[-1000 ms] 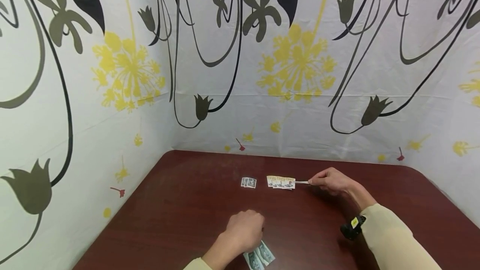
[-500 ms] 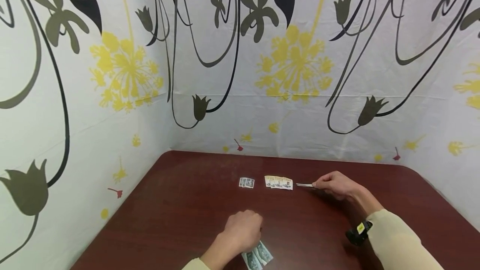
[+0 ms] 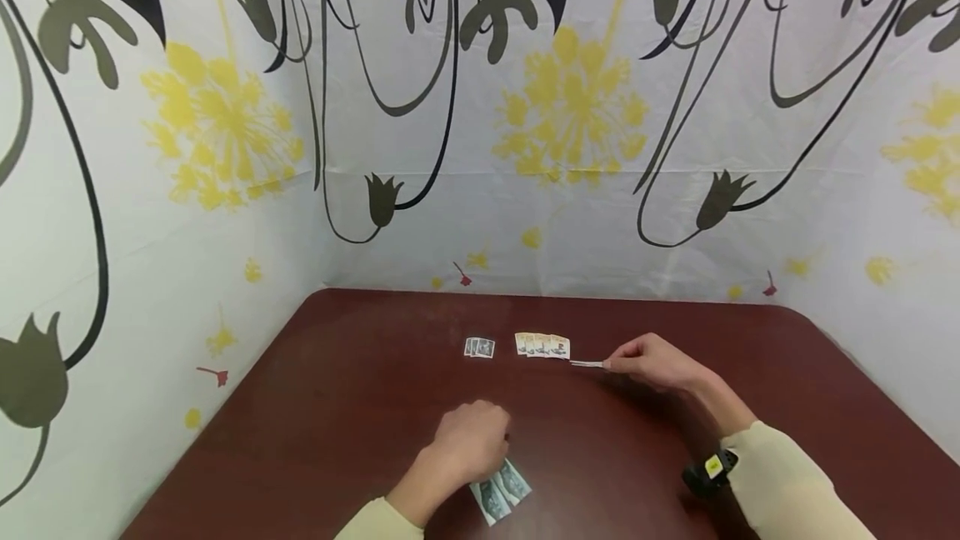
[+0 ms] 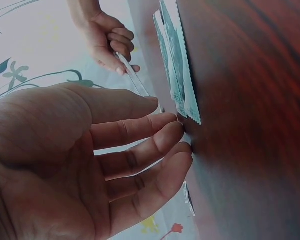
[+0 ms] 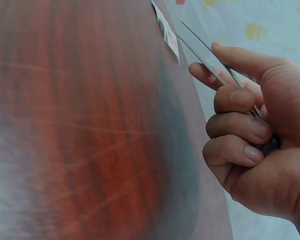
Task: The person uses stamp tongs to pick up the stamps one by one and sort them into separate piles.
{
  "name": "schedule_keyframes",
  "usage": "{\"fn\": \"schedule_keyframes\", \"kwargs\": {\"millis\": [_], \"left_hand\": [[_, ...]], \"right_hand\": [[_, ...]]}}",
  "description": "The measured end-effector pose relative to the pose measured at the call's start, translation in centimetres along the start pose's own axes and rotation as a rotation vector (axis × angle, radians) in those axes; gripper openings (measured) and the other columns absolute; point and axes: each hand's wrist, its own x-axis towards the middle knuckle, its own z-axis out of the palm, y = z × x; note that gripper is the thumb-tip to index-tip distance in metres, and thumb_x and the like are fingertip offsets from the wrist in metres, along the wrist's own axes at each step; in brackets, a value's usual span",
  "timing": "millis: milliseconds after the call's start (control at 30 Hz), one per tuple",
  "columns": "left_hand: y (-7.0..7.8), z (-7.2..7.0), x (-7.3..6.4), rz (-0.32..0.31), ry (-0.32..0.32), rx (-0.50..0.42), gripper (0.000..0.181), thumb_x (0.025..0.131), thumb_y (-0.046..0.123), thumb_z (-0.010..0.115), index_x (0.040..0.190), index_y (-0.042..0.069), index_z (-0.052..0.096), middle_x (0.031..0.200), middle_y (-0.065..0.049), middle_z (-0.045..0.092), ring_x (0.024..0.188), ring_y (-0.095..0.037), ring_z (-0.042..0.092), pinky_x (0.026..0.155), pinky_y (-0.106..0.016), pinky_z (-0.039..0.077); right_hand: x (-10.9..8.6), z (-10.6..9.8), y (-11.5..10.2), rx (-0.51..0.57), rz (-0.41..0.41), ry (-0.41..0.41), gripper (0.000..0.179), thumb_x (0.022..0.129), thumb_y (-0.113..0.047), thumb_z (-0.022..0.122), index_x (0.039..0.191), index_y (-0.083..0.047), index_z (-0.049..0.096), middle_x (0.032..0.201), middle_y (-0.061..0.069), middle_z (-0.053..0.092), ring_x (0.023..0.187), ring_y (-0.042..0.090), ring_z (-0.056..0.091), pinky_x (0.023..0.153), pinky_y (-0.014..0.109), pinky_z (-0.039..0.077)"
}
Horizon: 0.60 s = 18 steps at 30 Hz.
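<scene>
In the head view my right hand (image 3: 660, 365) grips a pair of tweezers (image 3: 587, 363), tips pointing left. Those tips lie just in front of the right end of an overlapping row of orange-and-white stamps (image 3: 542, 345). The right wrist view shows the tweezers' two prongs (image 5: 233, 75) spread apart with nothing between them, near a stamp (image 5: 169, 40). My left hand (image 3: 472, 440) rests its loosely curved fingertips on the table beside green stamps (image 3: 498, 492), partly hidden under it in the head view. The left wrist view shows this hand (image 4: 125, 155) holding nothing.
A small overlapping group of black-and-white stamps (image 3: 479, 347) lies left of the orange row. The dark red wooden table (image 3: 360, 407) ends at patterned white cloth (image 3: 420, 265) behind and at the sides. A black device (image 3: 708, 473) is strapped to the right wrist.
The tweezers first touched the orange row's right end, then drew back to the right. Now their tips are near its front right corner. The left hand stays by the green stamps.
</scene>
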Motion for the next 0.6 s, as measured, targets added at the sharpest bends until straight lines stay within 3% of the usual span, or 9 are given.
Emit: {"fn": "schedule_keyframes", "kwargs": {"millis": [300,600], "left_hand": [[-0.4,-0.8,-0.1,0.027,0.003,-0.003,0.026,0.094,0.025,0.075,0.071,0.018,0.064,0.069,0.005,0.06,0.059,-0.013,0.054,0.052,-0.033,0.045],[-0.3,-1.0,-0.5,0.033,-0.07,0.012,0.036,0.086,0.035,0.085,0.065,0.02,0.06,0.063,0.007,0.055,0.056,-0.011,0.051,0.051,-0.031,0.043]], "right_hand": [[-1.3,1.9,-1.3,-0.022,-0.061,0.017,0.025,0.101,-0.026,0.071,0.104,-0.004,0.081,0.058,-0.007,0.04,0.052,0.008,0.032,0.05,0.027,0.032],[-3.5,4.3,-3.3,-0.02,-0.163,-0.013,0.022,0.1,-0.024,0.072,0.104,-0.004,0.082,0.061,-0.008,0.04,0.054,0.004,0.032,0.052,0.025,0.031]]}}
